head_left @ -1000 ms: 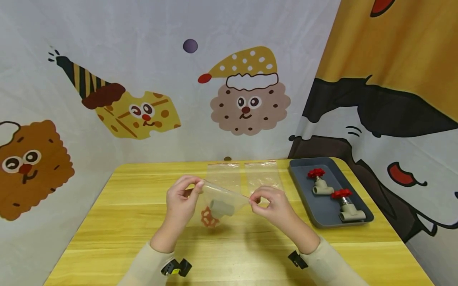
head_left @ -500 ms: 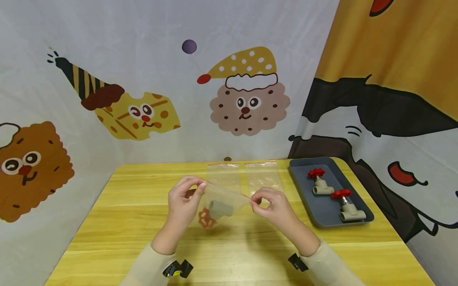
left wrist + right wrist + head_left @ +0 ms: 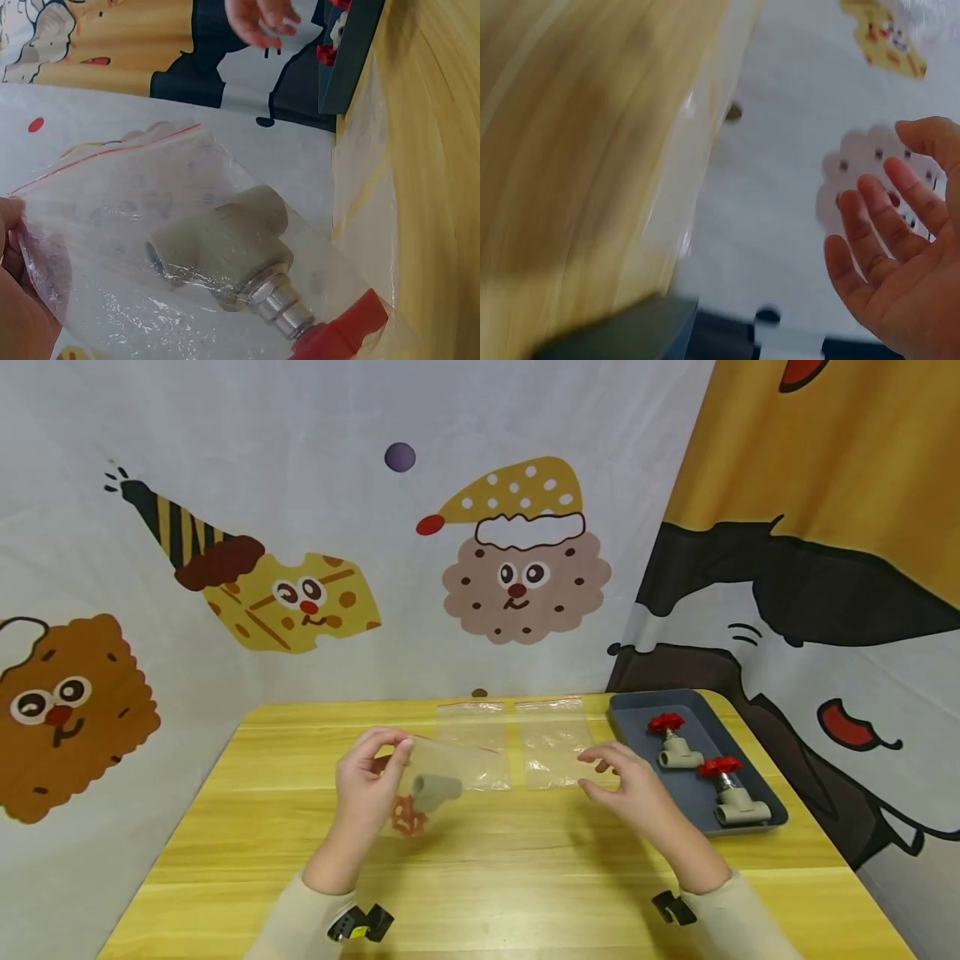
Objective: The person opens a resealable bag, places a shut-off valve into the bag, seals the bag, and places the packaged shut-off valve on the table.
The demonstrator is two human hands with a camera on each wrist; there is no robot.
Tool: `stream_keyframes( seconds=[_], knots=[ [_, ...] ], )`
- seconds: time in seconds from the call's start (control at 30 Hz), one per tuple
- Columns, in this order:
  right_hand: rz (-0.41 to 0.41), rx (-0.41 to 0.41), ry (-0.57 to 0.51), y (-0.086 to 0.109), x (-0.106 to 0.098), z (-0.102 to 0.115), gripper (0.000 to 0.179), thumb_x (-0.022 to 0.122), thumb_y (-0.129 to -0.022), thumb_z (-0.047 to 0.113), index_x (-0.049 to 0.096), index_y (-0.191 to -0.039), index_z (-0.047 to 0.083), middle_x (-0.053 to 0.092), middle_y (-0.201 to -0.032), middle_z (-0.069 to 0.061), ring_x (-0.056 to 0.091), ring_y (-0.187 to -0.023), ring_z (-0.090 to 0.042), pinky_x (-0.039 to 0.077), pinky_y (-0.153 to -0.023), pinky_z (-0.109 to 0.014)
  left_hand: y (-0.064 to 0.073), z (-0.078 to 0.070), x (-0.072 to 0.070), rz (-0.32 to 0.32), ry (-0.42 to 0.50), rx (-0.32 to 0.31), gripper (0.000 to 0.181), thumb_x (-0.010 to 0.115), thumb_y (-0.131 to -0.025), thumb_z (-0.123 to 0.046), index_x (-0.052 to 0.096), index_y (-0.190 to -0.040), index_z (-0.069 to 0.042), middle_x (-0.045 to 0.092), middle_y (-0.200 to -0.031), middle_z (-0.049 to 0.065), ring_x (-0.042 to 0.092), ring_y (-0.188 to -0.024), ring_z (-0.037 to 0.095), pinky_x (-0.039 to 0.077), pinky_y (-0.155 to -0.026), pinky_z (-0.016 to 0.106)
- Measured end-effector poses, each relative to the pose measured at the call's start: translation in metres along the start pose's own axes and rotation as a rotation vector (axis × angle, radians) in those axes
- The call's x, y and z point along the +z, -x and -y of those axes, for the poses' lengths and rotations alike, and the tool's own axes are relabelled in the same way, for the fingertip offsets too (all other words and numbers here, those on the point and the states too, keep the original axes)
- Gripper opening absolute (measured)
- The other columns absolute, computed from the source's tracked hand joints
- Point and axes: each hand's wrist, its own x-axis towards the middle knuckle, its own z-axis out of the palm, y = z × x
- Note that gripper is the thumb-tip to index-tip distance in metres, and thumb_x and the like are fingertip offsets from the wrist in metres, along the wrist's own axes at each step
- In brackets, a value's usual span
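My left hand (image 3: pixel 369 777) pinches one top corner of a clear zip bag (image 3: pixel 112 195) with a red line along its mouth. Inside the bag hangs a valve (image 3: pixel 232 240), with a beige tee-shaped body, a metal stem and a red handwheel (image 3: pixel 408 816). The bag is held up above the table, tilted. My right hand (image 3: pixel 626 781) is apart from the bag, to its right, with fingers spread and relaxed and nothing between them. In the right wrist view its palm and fingers (image 3: pixel 874 232) show bare.
On the wooden table (image 3: pixel 480 893), two flat clear zip bags (image 3: pixel 551 735) lie at the back. A grey tray (image 3: pixel 637 727) at the right holds two more valves (image 3: pixel 678 752) with red handwheels. A printed cloth (image 3: pixel 337 677) hangs behind the table.
My right hand has let go of the bag's right corner and moved right toward the tray, its fingers opening. My left hand, with the bag and valve, has shifted slightly left.
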Motion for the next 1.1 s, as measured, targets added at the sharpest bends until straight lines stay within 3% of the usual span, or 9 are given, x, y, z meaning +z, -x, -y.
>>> stream_keyframes(
  seconds=[0.27,0.53,0.67,0.73,0.8,0.83,0.97,1.03,1.1],
  knots=[
    [-0.029,0.172,0.125,0.011,-0.043,-0.049,0.033,0.07,-0.085,0.018,0.062,-0.116,0.01,0.056,-0.119,-0.013,0.058,-0.096,-0.033,0.051,-0.075,-0.049,-0.002,0.004,-0.007,-0.02,-0.065,-0.032,0.005,0.066,-0.084,0.005,0.065,-0.086,0.009,0.062,-0.083,0.016,0.057,-0.078,0.001,0.053,-0.065,0.013],
    [-0.105,0.391,0.229,0.027,-0.091,-0.093,0.049,0.064,-0.087,0.02,0.049,-0.128,-0.003,0.044,-0.121,-0.029,0.049,-0.099,-0.044,0.046,-0.073,-0.055,-0.002,0.008,-0.013,-0.019,-0.081,-0.074,0.004,0.065,-0.084,0.008,0.066,-0.086,0.004,0.063,-0.085,0.017,0.058,-0.081,0.001,0.053,-0.066,0.012],
    [-0.069,0.484,0.223,0.034,-0.111,-0.122,0.062,0.062,-0.089,0.028,0.038,-0.133,-0.009,0.04,-0.123,-0.036,0.044,-0.104,-0.051,0.043,-0.076,-0.061,-0.004,0.001,-0.014,-0.026,-0.097,-0.083,0.004,0.063,-0.084,0.01,0.065,-0.084,0.007,0.062,-0.084,0.019,0.057,-0.08,0.0,0.052,-0.067,0.011],
    [-0.011,0.543,0.17,0.038,-0.121,-0.138,0.069,0.058,-0.092,0.035,0.032,-0.136,-0.011,0.037,-0.125,-0.039,0.041,-0.107,-0.054,0.042,-0.079,-0.063,-0.005,-0.008,-0.013,-0.024,-0.098,-0.089,0.003,0.063,-0.084,0.012,0.063,-0.083,0.009,0.061,-0.083,0.02,0.057,-0.079,-0.001,0.053,-0.066,0.012],
    [0.028,0.602,0.126,0.045,-0.121,-0.195,0.079,0.054,-0.092,0.047,0.028,-0.14,-0.009,0.036,-0.129,-0.038,0.04,-0.109,-0.053,0.043,-0.077,-0.063,-0.006,-0.014,-0.013,-0.018,-0.084,-0.098,0.003,0.062,-0.084,0.011,0.063,-0.082,0.01,0.06,-0.083,0.021,0.057,-0.078,0.0,0.053,-0.066,0.012],
    [0.061,0.644,0.085,0.047,-0.122,-0.213,0.082,0.052,-0.092,0.05,0.024,-0.142,-0.009,0.034,-0.132,-0.039,0.039,-0.112,-0.054,0.042,-0.079,-0.064,-0.006,-0.016,-0.013,-0.015,-0.074,-0.1,0.004,0.062,-0.085,0.011,0.063,-0.082,0.009,0.06,-0.083,0.021,0.057,-0.077,0.0,0.053,-0.066,0.012],
    [0.147,0.804,-0.088,0.054,-0.124,-0.253,0.094,0.05,-0.088,0.061,0.016,-0.147,-0.004,0.024,-0.142,-0.037,0.037,-0.117,-0.051,0.042,-0.086,-0.063,-0.005,-0.013,-0.014,-0.007,-0.035,-0.113,0.004,0.061,-0.086,0.009,0.063,-0.083,0.01,0.059,-0.083,0.02,0.057,-0.074,0.001,0.052,-0.065,0.012],
    [0.215,0.883,-0.208,0.052,-0.132,-0.223,0.095,0.049,-0.089,0.06,0.012,-0.147,-0.006,0.012,-0.146,-0.038,0.027,-0.125,-0.054,0.034,-0.098,-0.065,-0.005,-0.011,-0.014,-0.004,-0.033,-0.111,0.004,0.061,-0.086,0.009,0.063,-0.083,0.011,0.059,-0.082,0.018,0.056,-0.073,0.001,0.052,-0.065,0.011],
    [0.25,0.922,-0.291,0.053,-0.134,-0.211,0.093,0.046,-0.091,0.059,0.011,-0.147,-0.006,0.005,-0.149,-0.036,0.018,-0.13,-0.056,0.027,-0.104,-0.065,-0.004,-0.004,-0.015,-0.007,-0.026,-0.128,0.003,0.06,-0.086,0.011,0.063,-0.084,0.012,0.059,-0.082,0.017,0.056,-0.073,0.002,0.052,-0.065,0.012]
  ],
)
